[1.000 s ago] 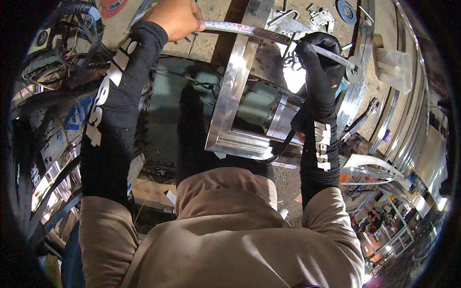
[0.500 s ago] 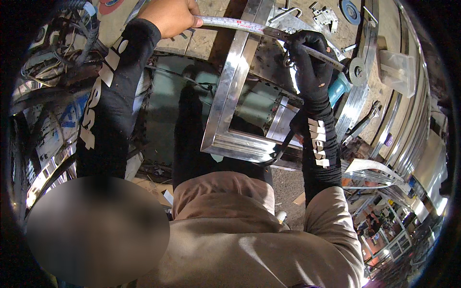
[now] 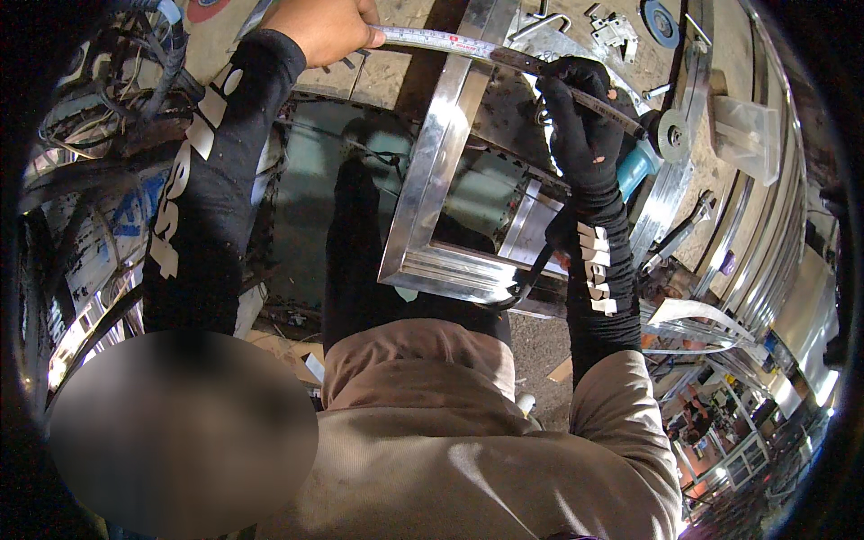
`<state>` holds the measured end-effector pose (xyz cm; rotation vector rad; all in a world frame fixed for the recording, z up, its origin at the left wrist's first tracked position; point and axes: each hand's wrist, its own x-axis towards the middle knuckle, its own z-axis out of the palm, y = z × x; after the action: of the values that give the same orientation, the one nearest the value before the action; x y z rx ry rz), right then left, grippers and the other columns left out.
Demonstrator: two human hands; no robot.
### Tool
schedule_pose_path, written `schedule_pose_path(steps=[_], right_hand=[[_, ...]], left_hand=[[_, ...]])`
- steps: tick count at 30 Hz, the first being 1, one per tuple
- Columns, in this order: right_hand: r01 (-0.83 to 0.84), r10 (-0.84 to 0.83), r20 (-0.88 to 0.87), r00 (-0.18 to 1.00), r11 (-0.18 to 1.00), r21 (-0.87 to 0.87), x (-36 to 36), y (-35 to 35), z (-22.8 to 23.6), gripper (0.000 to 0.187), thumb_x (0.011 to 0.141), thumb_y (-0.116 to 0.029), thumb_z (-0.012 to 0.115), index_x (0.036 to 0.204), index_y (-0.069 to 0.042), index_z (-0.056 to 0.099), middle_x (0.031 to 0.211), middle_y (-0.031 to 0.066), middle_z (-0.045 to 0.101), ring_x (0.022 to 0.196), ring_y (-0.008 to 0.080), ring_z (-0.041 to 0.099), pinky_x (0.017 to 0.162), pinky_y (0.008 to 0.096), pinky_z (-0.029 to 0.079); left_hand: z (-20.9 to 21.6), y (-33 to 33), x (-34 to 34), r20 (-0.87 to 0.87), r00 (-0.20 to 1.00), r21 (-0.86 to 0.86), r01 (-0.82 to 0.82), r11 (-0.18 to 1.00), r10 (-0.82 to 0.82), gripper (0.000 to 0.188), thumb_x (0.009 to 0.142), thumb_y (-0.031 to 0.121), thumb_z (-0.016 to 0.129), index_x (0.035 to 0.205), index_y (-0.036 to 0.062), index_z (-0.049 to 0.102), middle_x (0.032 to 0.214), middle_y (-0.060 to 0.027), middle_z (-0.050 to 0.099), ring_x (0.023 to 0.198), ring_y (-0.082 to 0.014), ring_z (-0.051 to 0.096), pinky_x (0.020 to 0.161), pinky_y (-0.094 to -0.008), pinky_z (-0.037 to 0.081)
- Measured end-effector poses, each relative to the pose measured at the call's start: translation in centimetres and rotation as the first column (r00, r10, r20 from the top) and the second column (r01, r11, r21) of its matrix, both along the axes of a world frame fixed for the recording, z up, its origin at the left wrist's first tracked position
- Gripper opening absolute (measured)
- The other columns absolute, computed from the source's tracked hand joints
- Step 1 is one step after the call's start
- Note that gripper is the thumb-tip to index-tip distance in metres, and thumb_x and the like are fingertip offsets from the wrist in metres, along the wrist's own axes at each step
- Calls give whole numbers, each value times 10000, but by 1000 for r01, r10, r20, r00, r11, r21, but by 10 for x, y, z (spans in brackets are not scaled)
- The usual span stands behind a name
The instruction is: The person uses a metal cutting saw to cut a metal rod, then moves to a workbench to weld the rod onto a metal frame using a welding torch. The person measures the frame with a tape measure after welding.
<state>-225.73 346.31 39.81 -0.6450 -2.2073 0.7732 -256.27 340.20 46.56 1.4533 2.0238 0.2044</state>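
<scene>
My bare left hand [image 3: 328, 27] is at the upper left, its fingers pinching the left end of a measuring tape [image 3: 441, 40]. The tape's pale, marked blade spans rightward over a shiny silver metal frame [image 3: 447, 112]. On the right, my right hand [image 3: 583, 117], in a black glove with bare fingertips showing, is closed around the strip's darker grey part, which sticks out past the fingers. What lies inside the palm is hidden. Just right of that hand, a teal angle grinder [image 3: 637, 167] with a round grey disc [image 3: 670, 135] lies on the work surface.
Metal brackets [image 3: 615, 36] and a blue flap disc [image 3: 661, 22] lie at the upper right. A clear plastic box [image 3: 745, 135] stands beside long metal profiles [image 3: 765, 225]. Tangled dark cables [image 3: 99, 99] crowd the left. A greenish panel [image 3: 306, 207] lies below the frame.
Almost nothing differs. Both hands keep their grip on the measuring tape, and the tape and left hand sit very slightly further right in the picture.
</scene>
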Motion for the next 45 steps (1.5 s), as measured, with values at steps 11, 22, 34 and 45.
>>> schedule_pose_path(steps=[11,22,34,45], right_hand=[[43,-44,-53,998,999,-26,-1,1,-10,98,967,-50,604,992,20,668,903,119,677,756,231,659,671,333,506],[24,-106,-191,976,922,-386,0,-1,-17,116,988,-46,621,1084,15,643,948,66,700,832,116,644,735,253,502],[15,-17,-35,999,999,-38,-8,-4,-1,141,963,-79,643,1047,33,664,928,103,701,760,147,660,646,298,529],[53,-53,-18,998,998,-17,-14,-7,-4,106,950,-61,646,973,40,669,904,115,686,749,167,666,651,304,519]], left_hand=[[3,0,2,6,1000,-9,-13,1000,13,158,836,175,751,869,28,798,684,-115,729,590,-216,707,626,-358,558],[2,0,0,-32,999,-9,11,1000,-11,175,828,211,770,866,43,801,687,-116,729,614,-227,714,653,-369,560],[0,0,-1,-81,996,23,45,999,-43,191,816,230,780,860,45,801,686,-118,724,615,-243,709,662,-376,557],[-1,-2,-2,-69,995,68,70,995,-66,185,807,228,780,857,50,802,717,-122,736,679,-265,725,694,-395,560]])
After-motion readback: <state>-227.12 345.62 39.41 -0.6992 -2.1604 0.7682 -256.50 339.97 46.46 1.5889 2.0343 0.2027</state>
